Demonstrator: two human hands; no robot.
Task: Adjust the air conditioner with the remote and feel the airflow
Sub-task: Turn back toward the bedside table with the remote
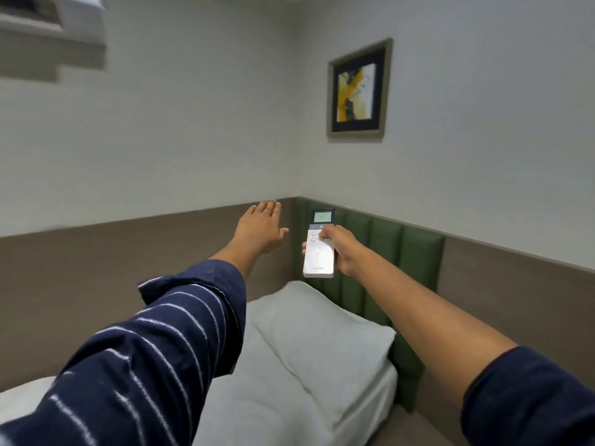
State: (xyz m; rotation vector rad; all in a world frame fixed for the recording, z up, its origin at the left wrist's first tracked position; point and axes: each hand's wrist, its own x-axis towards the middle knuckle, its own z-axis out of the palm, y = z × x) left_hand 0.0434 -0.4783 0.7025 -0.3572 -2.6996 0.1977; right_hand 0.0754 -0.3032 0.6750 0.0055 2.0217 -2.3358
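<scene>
A: We grip the remote [318, 249] in our right hand [341, 252], thumb on a button, held over the pillow [322, 342].

B: Left hand [260, 226] is out flat, fingers together, feeling for air (unit [51, 24] up left). Next, we press again.

Below you lies a bed [244, 410] in white sheets, with a white pillow [322, 342] at its head against a green padded headboard [386, 252]. On the wall to your right hangs a framed picture [359, 90], yellow and black.
</scene>
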